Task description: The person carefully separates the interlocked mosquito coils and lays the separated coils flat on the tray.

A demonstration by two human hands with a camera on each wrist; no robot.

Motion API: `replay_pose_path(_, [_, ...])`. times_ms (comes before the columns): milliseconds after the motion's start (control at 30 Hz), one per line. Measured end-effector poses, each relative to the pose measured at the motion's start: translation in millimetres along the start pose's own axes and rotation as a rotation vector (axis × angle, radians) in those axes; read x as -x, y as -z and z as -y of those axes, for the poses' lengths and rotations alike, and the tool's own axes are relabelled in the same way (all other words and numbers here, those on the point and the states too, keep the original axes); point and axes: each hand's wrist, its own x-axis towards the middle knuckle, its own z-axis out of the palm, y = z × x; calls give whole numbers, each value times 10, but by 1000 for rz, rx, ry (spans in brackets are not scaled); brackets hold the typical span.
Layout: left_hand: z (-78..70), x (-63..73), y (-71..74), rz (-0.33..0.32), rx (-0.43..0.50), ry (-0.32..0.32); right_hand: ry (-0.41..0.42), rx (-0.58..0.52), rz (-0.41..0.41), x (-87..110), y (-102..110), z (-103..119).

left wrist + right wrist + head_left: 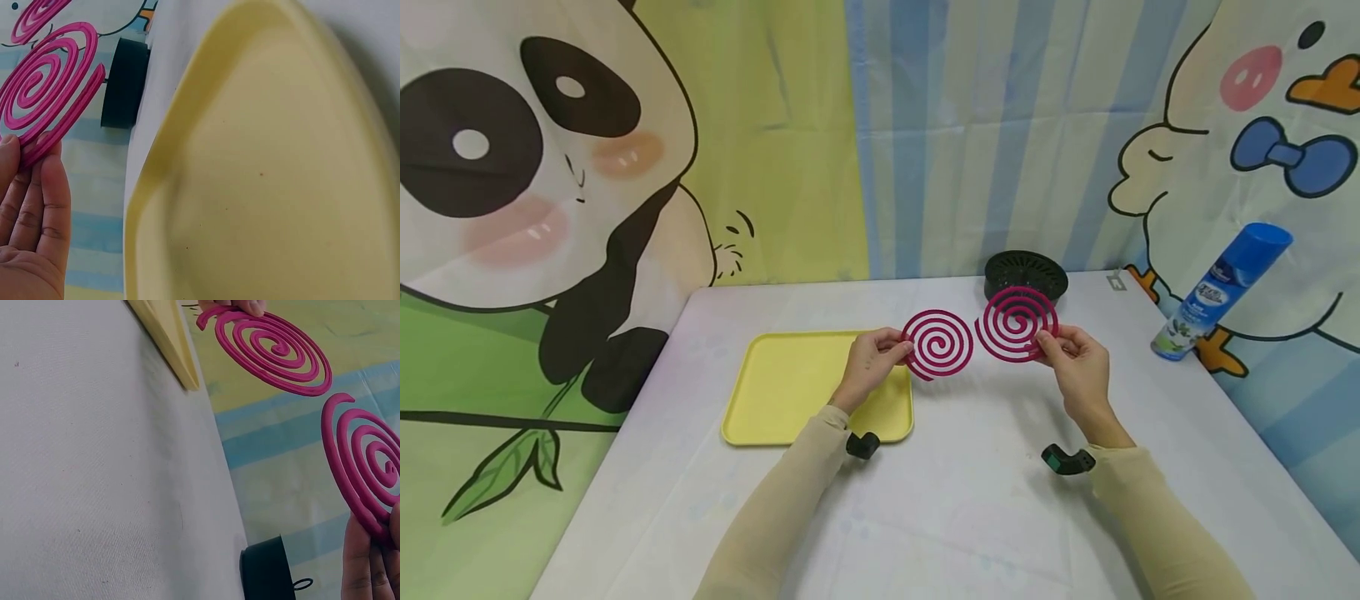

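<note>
Two magenta mosquito coils are held up side by side above the table, a small gap between them. My left hand (872, 364) pinches the left mosquito coil (937, 343) at its outer edge, thumb on one face and fingers behind. On the other side, my right hand (1081, 371) pinches the right mosquito coil (1017, 325) by its lower right rim. Both spirals look whole and are single flat coils. In the left wrist view, the thumb and fingers close on the left coil's outer ring. The right wrist view shows both coils apart.
Below and behind my left hand lies a yellow tray (760, 417). A black round holder with a slotted top (1026, 265) stands at the table's back edge, partly behind the right coil. A blue spray can (1221, 287) stands at the right edge of the white table (970, 517).
</note>
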Motion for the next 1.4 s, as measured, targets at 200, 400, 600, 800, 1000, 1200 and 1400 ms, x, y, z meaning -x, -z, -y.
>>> replay_pose_path(200, [31,14,16,-14,7,7,-31,26,3,26,-10,-18])
replay_pose_path(400, [37,25,56,-30,10,-5,-24,25,15,43,-26,-31])
replay_pose_path(600, [-11,4,116,-42,25,-17,-26,3,29,32,-33,-48])
replay_pose_path(800, [-65,-18,182,-52,27,-31,-17,36,36,20,-58,-55])
replay_pose_path(1000, [-81,-27,258,-74,54,-54,-11,9,39,23,-92,-24])
replay_pose_path(1200, [-91,-11,309,-103,63,-34,-29,42,58,23,-117,-19])
replay_pose_path(1400, [-131,9,342,-117,73,-30,-36,68,65,17,-155,-28])
